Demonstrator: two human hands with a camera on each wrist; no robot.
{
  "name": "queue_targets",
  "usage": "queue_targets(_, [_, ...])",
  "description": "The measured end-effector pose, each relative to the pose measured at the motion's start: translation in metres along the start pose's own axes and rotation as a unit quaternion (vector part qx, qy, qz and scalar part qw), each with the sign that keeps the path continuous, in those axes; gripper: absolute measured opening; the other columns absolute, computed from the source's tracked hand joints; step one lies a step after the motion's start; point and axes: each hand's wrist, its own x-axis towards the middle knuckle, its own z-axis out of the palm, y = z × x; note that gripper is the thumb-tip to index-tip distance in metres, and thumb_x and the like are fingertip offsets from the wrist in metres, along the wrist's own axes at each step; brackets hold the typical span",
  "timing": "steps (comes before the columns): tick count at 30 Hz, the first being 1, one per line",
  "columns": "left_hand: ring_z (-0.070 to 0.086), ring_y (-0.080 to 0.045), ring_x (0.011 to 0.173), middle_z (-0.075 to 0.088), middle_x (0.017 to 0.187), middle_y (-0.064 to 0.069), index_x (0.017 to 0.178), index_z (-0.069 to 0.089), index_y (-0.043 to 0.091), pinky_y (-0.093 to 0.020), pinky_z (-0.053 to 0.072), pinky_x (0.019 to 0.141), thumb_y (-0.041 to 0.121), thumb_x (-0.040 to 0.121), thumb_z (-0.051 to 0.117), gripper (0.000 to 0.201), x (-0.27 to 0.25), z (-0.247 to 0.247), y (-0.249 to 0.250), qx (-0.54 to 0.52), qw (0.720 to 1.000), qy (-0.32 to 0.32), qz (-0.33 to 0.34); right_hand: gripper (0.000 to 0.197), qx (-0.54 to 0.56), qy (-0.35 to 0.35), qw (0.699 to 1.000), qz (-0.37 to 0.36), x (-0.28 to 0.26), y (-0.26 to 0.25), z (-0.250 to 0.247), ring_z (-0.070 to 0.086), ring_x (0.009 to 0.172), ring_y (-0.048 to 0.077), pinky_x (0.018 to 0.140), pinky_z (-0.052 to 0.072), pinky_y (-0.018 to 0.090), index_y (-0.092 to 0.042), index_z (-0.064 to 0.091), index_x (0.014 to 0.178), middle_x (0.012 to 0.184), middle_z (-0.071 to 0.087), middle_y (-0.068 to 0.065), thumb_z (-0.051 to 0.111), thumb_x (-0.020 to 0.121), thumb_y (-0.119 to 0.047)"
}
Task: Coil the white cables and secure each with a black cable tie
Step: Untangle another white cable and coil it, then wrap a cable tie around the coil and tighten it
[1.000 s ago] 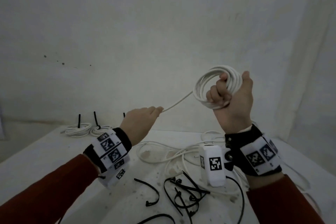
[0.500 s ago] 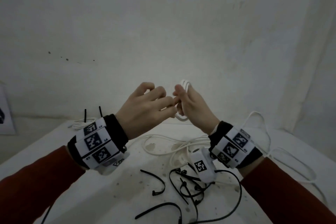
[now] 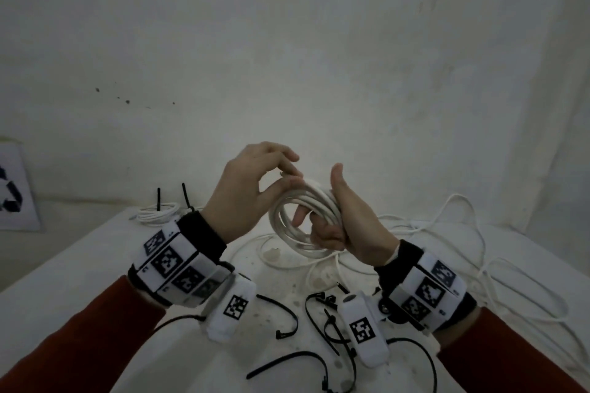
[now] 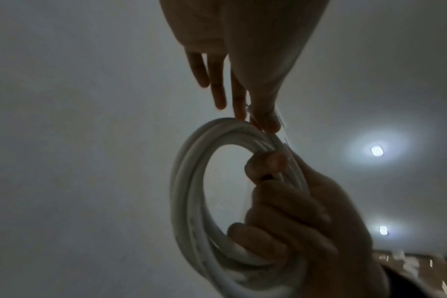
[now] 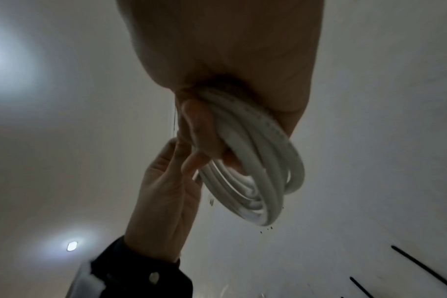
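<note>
My right hand (image 3: 348, 226) gripped the coiled white cable (image 3: 297, 220) above the table (image 3: 95, 265), fingers curled through its loops. My left hand (image 3: 249, 191) pinched the cable's end at the coil's top. Black cable ties (image 3: 325, 316) lay on the table below.

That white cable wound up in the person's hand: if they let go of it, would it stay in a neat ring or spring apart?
Probably it would loosen. The white coil has no tie around it yet and keeps its shape only where the right hand grips the loops. The untied cables on the table sprawl in wide curves, which suggests a springy cord. It looks light, held easily one-handed.
</note>
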Motion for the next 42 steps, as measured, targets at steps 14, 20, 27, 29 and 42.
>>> queue_targets(14, [0.05, -0.012, 0.056, 0.058, 0.07, -0.003, 0.107, 0.04, 0.025, -0.03, 0.043, 0.061, 0.024, 0.101, 0.039, 0.007, -0.038, 0.05, 0.001, -0.379, 0.865, -0.083, -0.318, 0.038, -0.1, 0.347, 0.932, -0.038, 0.009, 0.031, 0.002, 0.047, 0.039, 0.014, 0.037, 0.033, 0.018, -0.011, 0.047, 0.066, 0.046, 0.049, -0.004, 0.054, 0.095, -0.035])
queue_targets(20, [0.04, -0.01, 0.047, 0.057, 0.065, -0.001, 0.097, 0.051, 0.02, -0.028, 0.036, 0.057, 0.019, 0.103, 0.034, 0.019, -0.059, 0.063, 0.002, -0.407, 0.825, -0.062, -0.387, 0.034, -0.091, 0.37, 0.924, 0.031, 0.01, 0.057, 0.008, 0.049, 0.045, 0.016, 0.035, 0.033, 0.019, -0.009, 0.048, 0.075, 0.059, 0.05, 0.005, 0.043, 0.1, -0.033])
queue_targets(27, [0.036, -0.005, 0.047, 0.045, 0.066, 0.0, 0.09, 0.048, 0.021, -0.021, 0.033, 0.047, 0.025, 0.102, 0.037, 0.016, -0.09, 0.076, -0.006, -0.276, 0.865, -0.031, -0.418, 0.031, -0.045, 0.349, 0.93, 0.106, 0.014, 0.089, 0.025, 0.045, 0.036, 0.012, 0.036, 0.03, 0.019, -0.009, 0.048, 0.08, 0.057, 0.051, 0.007, 0.04, 0.1, -0.031])
queue_targets(29, [0.035, -0.007, 0.049, 0.043, 0.064, 0.0, 0.086, 0.046, 0.021, -0.02, 0.03, 0.044, 0.024, 0.101, 0.039, 0.017, -0.094, 0.074, -0.014, -0.249, 0.863, -0.032, -0.438, 0.036, -0.052, 0.299, 0.943, 0.134, 0.018, 0.098, 0.027, 0.044, 0.034, 0.012, 0.038, 0.034, 0.022, -0.006, 0.05, 0.082, 0.056, 0.052, 0.007, 0.036, 0.101, -0.033])
queue_targets(42, [0.041, -0.014, 0.055, 0.048, 0.067, -0.001, 0.095, 0.042, 0.01, -0.025, 0.034, 0.053, 0.024, 0.101, 0.04, 0.015, -0.105, 0.025, -0.077, -0.062, 0.9, -0.004, -0.431, 0.029, -0.625, -0.262, 0.713, 0.179, 0.002, 0.109, 0.042, 0.053, 0.101, 0.018, 0.09, 0.029, 0.041, -0.018, 0.065, 0.102, 0.1, 0.061, -0.004, 0.071, 0.082, -0.037])
